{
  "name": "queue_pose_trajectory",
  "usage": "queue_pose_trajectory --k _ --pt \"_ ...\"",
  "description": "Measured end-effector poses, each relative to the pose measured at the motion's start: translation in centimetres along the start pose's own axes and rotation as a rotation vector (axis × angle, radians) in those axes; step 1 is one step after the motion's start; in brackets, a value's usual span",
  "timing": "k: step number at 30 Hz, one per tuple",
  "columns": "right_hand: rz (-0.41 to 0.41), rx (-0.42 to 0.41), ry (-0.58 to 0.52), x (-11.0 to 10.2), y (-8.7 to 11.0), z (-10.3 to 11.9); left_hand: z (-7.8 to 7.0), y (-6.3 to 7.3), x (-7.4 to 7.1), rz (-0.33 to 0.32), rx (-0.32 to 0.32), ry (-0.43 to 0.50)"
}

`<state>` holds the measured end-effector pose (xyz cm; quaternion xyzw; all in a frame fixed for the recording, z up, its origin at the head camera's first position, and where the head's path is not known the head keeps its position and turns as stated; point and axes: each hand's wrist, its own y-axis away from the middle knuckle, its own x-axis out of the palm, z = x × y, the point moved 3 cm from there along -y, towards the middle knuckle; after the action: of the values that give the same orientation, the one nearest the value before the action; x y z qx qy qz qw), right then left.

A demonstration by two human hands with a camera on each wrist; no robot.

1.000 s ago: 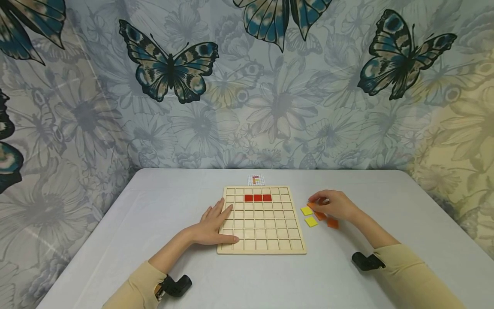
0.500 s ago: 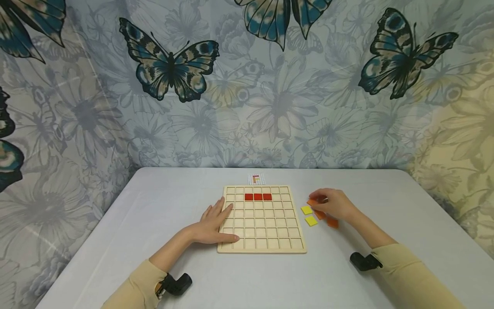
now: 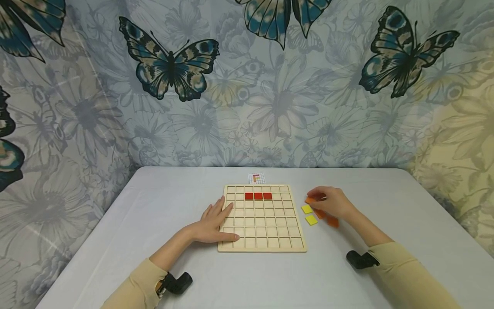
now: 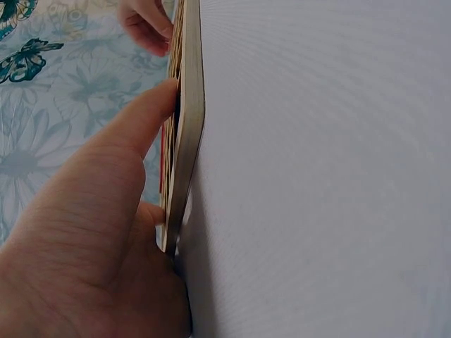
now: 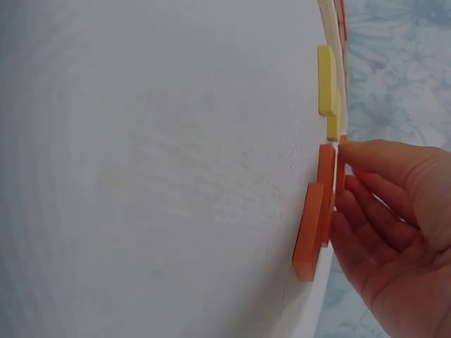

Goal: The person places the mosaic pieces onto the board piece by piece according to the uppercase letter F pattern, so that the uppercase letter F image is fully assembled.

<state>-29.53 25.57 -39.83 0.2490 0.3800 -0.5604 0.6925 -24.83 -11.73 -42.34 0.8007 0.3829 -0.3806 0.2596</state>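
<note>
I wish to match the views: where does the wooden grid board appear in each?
Head: wooden grid board, lower half, slightly right of centre.
Left wrist: wooden grid board, edge-on, left of centre, reaching the top edge.
Right wrist: wooden grid board, only a thin strip, upper right.
Shared landmark: right hand, in all three.

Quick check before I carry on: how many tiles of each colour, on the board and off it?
Flat red square tiles, set in the pale wooden grid board: 3
Flat yellow square tiles, beside the board: 2
Flat orange square tiles, at the right hand: 3
Total: 8
</note>
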Motion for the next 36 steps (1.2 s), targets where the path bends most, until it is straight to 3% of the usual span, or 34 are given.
queue_pose_trajectory --k 20,36 --pt "0.054 -0.006 -0.088 2.1 -0.9 3.6 0.1 0.1 0.0 0.010 0.007 -0.016" --pt "0.092 -0.139 -0.134 4.3 -1.8 6.6 0.2 0.0 0.1 0.007 -0.003 -0.015"
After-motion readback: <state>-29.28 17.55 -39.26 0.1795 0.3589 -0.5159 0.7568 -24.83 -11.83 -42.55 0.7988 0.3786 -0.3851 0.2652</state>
